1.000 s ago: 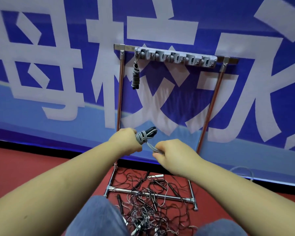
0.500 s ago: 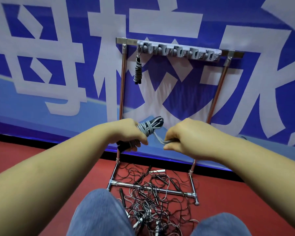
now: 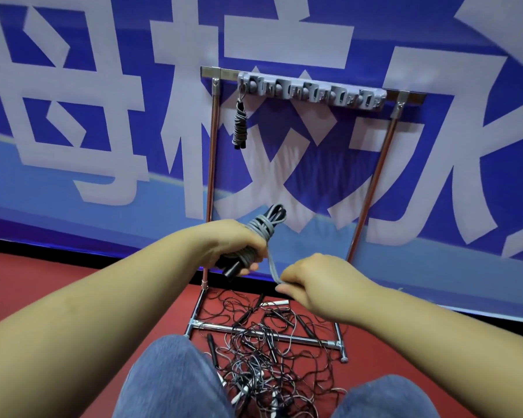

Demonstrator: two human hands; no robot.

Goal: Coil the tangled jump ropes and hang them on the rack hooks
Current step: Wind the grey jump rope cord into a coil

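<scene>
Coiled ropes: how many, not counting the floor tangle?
2. One coiled rope hangs from the leftmost hook of the rack; one bundle is in the left hand. The floor tangle may hide more.

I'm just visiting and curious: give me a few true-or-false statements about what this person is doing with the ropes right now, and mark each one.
1. The left hand grips a coiled grey rope bundle. True.
2. The right hand is empty. False: it pinches the grey rope's loose end.
3. One coiled rope already hangs on the rack. True.
4. It hangs from the rightmost hook. False: from the leftmost.
5. The floor pile is neatly coiled. False: it is tangled.
</scene>
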